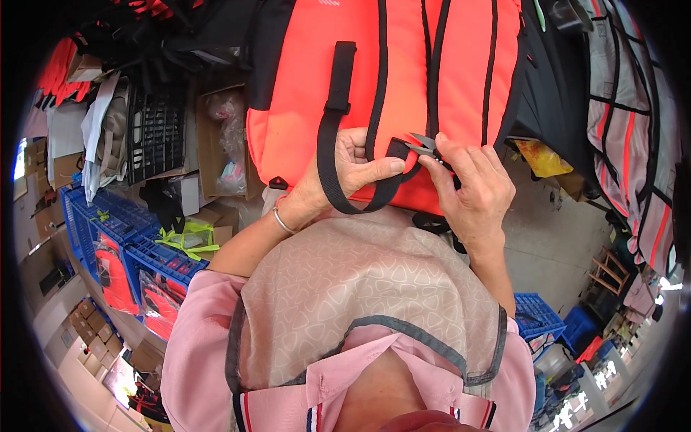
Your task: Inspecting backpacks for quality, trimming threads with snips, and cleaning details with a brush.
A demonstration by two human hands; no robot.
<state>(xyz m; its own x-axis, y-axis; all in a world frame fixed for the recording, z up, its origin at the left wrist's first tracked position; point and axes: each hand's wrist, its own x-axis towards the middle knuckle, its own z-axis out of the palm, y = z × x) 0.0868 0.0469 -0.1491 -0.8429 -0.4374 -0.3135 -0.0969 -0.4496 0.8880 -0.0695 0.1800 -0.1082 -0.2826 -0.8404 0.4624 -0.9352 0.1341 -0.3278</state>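
A bright orange-red backpack (306, 79) with black trim lies in front of me. A black webbing strap (330, 162) with a buckle hangs from it in a loop. My left hand (351, 162) pinches the strap near its lower end, beside the edge of a padded shoulder strap (399, 79). In my right hand (476, 186) is a small pair of thread snips (425, 144). Their blades point left and lie close to the black webbing at my left thumb. Whether the blades touch it I cannot tell.
At the left stand blue plastic crates (162, 255) with bagged orange goods, a black crate (155, 133) and an open cardboard box (216, 169). Grey-and-pink pieces with black edging (626, 122) hang at the right. A blue crate (538, 317) stands on the floor there.
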